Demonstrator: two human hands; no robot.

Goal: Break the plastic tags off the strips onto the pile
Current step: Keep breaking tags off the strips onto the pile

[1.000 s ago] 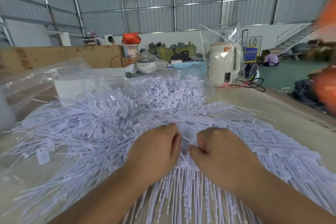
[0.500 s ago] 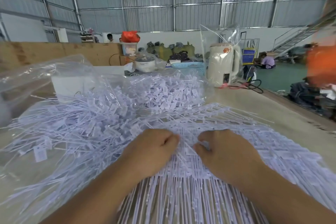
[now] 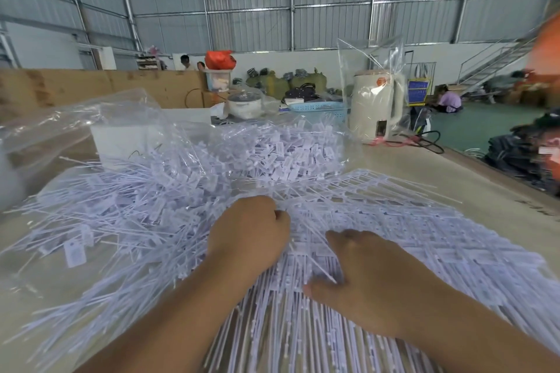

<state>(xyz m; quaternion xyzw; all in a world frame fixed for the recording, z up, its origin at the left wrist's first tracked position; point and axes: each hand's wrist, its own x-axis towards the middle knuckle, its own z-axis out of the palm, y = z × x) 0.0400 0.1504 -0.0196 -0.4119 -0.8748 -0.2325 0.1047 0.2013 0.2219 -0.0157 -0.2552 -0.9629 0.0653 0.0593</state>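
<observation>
at the far left a crumpled clear plastic bag (image 3: 75, 118) lies on the table (image 3: 472, 179), and beside it a white box (image 3: 121, 142) stands behind the loose pile (image 3: 121, 215) of pale lilac plastic tags, each one a small flat label on a thin stalk, lying in all directions; one single tag (image 3: 73, 254) lies apart at the left edge of the pile; the left hand (image 3: 251, 236) is closed into a fist over the far edge of the strips, knuckles up, its fingertips hidden, so what exactly it pinches i cannot tell for sure, but the fist sits tight on the tags there; the strips (image 3: 394, 221) lie flat as a fan of parallel stalks from the near edge toward the right; the right hand (image 3: 363, 275) lies on them just beside the left hand, palm down, fingers loosely bent and pressing the strips, thumb pointing left; further back a heap of tags inside a clear bag (image 3: 288, 148); to the right a cream electric kettle (image 3: 375, 106) in a plastic cover.
</observation>
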